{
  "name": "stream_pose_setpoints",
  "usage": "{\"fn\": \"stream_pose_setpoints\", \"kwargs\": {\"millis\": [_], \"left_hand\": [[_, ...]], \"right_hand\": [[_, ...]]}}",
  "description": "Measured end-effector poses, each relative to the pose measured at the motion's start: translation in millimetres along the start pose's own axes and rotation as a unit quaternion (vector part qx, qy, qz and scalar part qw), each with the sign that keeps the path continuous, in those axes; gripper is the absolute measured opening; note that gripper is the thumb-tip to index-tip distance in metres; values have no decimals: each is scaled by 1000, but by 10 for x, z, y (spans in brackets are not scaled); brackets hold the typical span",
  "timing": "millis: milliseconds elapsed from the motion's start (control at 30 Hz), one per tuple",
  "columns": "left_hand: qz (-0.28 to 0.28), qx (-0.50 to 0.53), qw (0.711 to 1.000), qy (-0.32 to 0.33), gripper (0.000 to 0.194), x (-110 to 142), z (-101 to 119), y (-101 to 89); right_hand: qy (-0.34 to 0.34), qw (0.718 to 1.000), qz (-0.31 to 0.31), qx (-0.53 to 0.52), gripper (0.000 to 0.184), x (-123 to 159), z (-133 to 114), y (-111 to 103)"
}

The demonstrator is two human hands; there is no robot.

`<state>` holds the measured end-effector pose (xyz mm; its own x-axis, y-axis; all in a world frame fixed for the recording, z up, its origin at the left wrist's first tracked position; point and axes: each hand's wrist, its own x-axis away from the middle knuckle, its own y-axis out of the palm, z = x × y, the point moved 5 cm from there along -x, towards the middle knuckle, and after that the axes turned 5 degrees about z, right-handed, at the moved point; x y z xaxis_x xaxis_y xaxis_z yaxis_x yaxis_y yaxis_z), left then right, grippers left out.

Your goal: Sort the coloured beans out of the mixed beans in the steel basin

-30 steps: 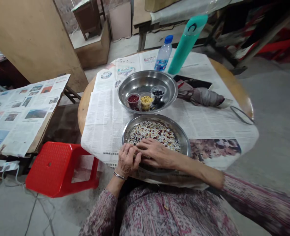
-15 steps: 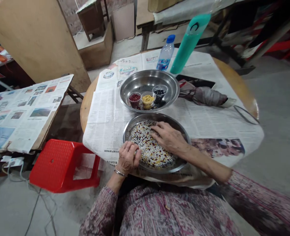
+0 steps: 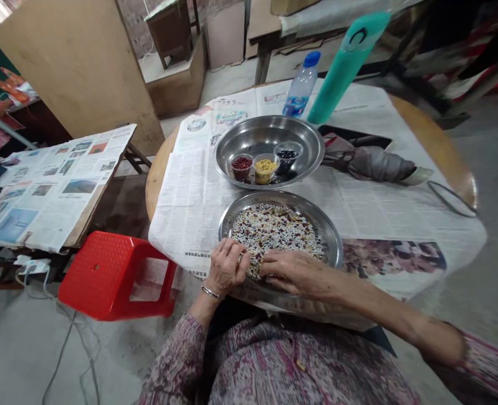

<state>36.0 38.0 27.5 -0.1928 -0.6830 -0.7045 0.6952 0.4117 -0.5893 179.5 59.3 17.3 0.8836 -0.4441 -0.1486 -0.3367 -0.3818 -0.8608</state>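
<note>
Head view: both hands at near edge of mixed-bean plate

Left hand [image 3: 227, 268], bangle [image 3: 211, 292] on wrist, curled, fingertips bunched down on the near rim area; cannot tell if pinching anything. Right hand [image 3: 295, 274] stretched across from the side, fingers together and nearly flat, tips reaching into the mix. Hands just beside each other, not pressed together. Mixed beans and grains [image 3: 274, 236] lie in one shallow layer in a steel plate [image 3: 280, 195]: mostly white grains, speckled with dark red and black beans, some yellow. Plate sits on newspaper [image 3: 177, 214] covering a round wooden table [image 3: 434, 140]. Just beyond it, a second steel plate [image 3: 270, 129] holds three small plastic cups: red beans [image 3: 241, 167], yellow grains [image 3: 265, 170], black beans [image 3: 286, 158]. Right of that, a folded umbrella [image 3: 371, 163]. Farther back, a plastic water bottle [image 3: 302, 93] and a teal flask [image 3: 345, 73]. Red plastic stool [image 3: 114, 275] on the floor, left of the table.
</note>
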Motion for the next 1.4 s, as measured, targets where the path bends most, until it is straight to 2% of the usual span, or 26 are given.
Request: {"fn": "stream_pose_setpoints", "kwargs": {"millis": [67, 200, 300, 400, 500, 567, 800, 967, 1067, 1200, 1300, 1400], "left_hand": [[0, -2, 1000, -1, 12, 4, 0, 4], [-2, -16, 1000, -2, 15, 30, -9, 19], [-6, -21, 1000, -1, 16, 50, -21, 31], [-6, -20, 1000, 3, 16, 57, -25, 33], [-6, -20, 1000, 2, 16, 56, -23, 32], [-12, -22, 1000, -2, 17, 57, -24, 39], [-33, -34, 999, -18, 20, 79, -40, 59], [-31, -27, 999, -17, 20, 77, -40, 54], [-26, -20, 999, -17, 20, 58, -35, 45], [-16, -8, 1000, -9, 18, 34, -20, 30], [-14, -8, 1000, -9, 19, 35, -20, 30], [-17, -14, 1000, -10, 20, 47, -30, 43]], "right_hand": [[-5, 1000, 18, 4, 17, -71, 16, 63], [21, 991, 109, 71, 23, -287, 134, 62], [71, 971, 177, 142, 26, -376, 299, -107], [147, 937, 228, 222, 28, -338, 492, -298], [204, 909, 228, 282, 31, -248, 605, -350], [203, 910, 222, 286, 32, -206, 576, -301], [50, 972, 196, 121, 21, -111, 116, 57], [11, 980, 188, 64, 21, -28, -15, 80], [13, 978, 185, 98, 23, -66, 83, -11], [94, 953, 206, 201, 26, -72, 440, -188], [145, 934, 214, 247, 27, 45, 640, -287], [180, 922, 215, 266, 27, 222, 660, -321]]}}
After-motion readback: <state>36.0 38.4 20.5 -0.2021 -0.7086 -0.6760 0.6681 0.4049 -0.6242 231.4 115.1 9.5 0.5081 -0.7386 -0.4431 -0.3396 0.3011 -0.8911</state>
